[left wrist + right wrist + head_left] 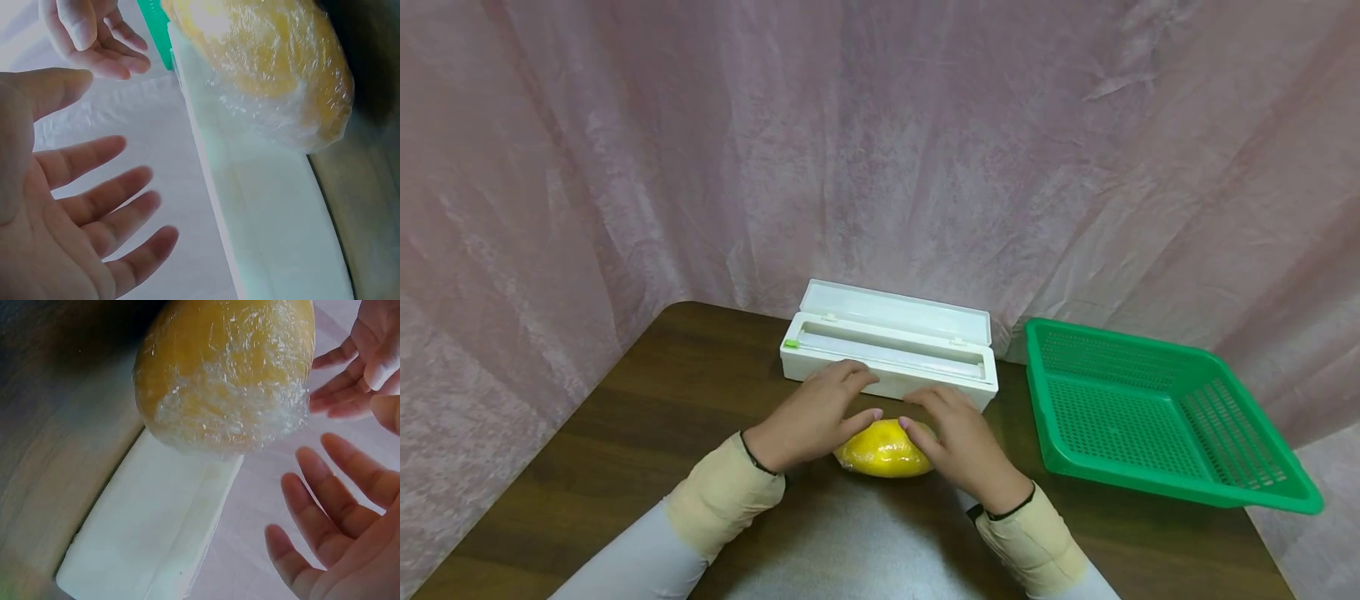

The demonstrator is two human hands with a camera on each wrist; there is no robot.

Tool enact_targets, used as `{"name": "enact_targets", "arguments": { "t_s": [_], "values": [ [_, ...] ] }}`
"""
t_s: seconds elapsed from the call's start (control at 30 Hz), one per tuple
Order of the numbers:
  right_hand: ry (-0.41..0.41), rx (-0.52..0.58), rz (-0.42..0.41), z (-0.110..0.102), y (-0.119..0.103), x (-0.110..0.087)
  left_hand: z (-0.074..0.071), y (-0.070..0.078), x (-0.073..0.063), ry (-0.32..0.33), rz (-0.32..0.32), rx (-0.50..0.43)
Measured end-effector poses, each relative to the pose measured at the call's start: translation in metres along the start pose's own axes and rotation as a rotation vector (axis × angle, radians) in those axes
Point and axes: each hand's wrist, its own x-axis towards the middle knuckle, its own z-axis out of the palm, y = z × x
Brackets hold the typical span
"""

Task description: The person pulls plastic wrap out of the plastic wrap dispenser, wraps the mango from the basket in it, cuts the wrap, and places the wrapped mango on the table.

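Note:
A yellow fruit (886, 450), perhaps a melon, rests on the table, wrapped in clear, crinkled cling film. My left hand (822, 414) hovers at its upper left with fingers spread and gently bent. On the other side my right hand (958, 437) is held the same way, its thumb near the fruit's top. Both wrist views show the palms apart from the wrapped fruit (275, 69), with nothing in the fingers. Behind the hands stands a white cling film dispenser (880, 379), its lid raised and a roll inside. In the right wrist view film bunches at the fruit's end (212, 419).
A green perforated plastic basket (1112, 479) stands at the right of the brown wooden table (647, 425). A small green slider (791, 343) sits at the dispenser's left end. Pink curtain (880, 150) hangs behind the table's back edge.

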Motion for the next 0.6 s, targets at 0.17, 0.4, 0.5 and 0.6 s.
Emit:
{"name": "enact_targets", "arguments": {
  "t_s": [0.17,0.4,0.5,0.6],
  "values": [
    [0.063,0.007,0.022,-0.003,0.004,-0.001,-0.003,0.000,0.003,0.048,-0.001,-0.006],
    [0.168,-0.018,0.068,-0.010,0.010,0.005,-0.013,-0.006,0.013,0.097,-0.007,-0.010],
    [0.264,-0.026,0.113,-0.014,0.014,0.010,-0.019,-0.010,0.019,0.141,-0.005,-0.030],
    [0.321,-0.025,0.145,-0.018,0.017,0.014,-0.025,-0.012,0.024,0.162,-0.030,-0.065]
  ]
}}
